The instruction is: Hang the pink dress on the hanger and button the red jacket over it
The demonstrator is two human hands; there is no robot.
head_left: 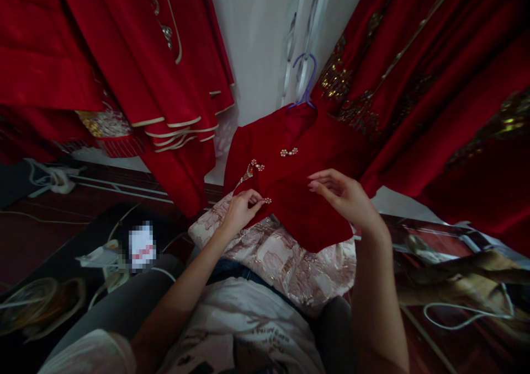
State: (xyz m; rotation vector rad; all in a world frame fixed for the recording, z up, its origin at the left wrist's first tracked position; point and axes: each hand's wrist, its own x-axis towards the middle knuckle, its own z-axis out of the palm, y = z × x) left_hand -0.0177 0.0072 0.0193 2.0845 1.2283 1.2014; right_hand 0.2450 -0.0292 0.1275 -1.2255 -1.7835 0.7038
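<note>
A red jacket [302, 197] hangs on a purple hanger [307, 87] in front of me, its lower part spread over my lap. My left hand [243, 211] is closed on the jacket's front edge, thumb and finger pinched beside a small beaded flower clasp [268, 201]. Above the jacket's other side is my right hand [342, 194], its bent fingers drawn close together; anything between the tips is too small to make out. Another beaded clasp [289, 152] sits below the collar, and more beadwork [253, 167] runs along the left edge.
Pale brocade fabric [285, 258] lies across my lap under the jacket. Red garments [165, 87] hang at left, and red garments with gold beading [414, 87] at right. A blurred white packet [141, 246] and coiled cord lie left; a white cord loop [467, 314] lies right.
</note>
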